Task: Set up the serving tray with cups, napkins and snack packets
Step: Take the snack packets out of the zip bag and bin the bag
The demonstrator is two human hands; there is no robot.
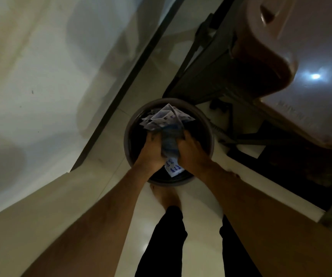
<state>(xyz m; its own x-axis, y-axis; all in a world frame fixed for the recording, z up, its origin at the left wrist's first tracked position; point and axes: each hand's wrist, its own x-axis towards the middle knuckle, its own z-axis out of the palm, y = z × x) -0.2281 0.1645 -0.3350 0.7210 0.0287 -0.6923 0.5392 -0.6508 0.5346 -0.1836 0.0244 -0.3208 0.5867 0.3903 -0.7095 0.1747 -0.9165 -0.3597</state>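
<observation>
Packets (167, 120), light and crinkly, bunch above the bin (128, 136); left hand (151, 150) and right hand (191, 150) clutch their middle, probably slippery.

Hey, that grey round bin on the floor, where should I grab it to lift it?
By the rim, one hand each side, coming from above. The bin stands upright with its mouth open, but both hands, left and right, currently clutch the bundle of papers over it.

My two bare forearms (109, 212) with no sleeves, no watch or rings on my hands (151, 152), my legs in plain black trousers (167, 242), my foot (169, 196) bare
</observation>
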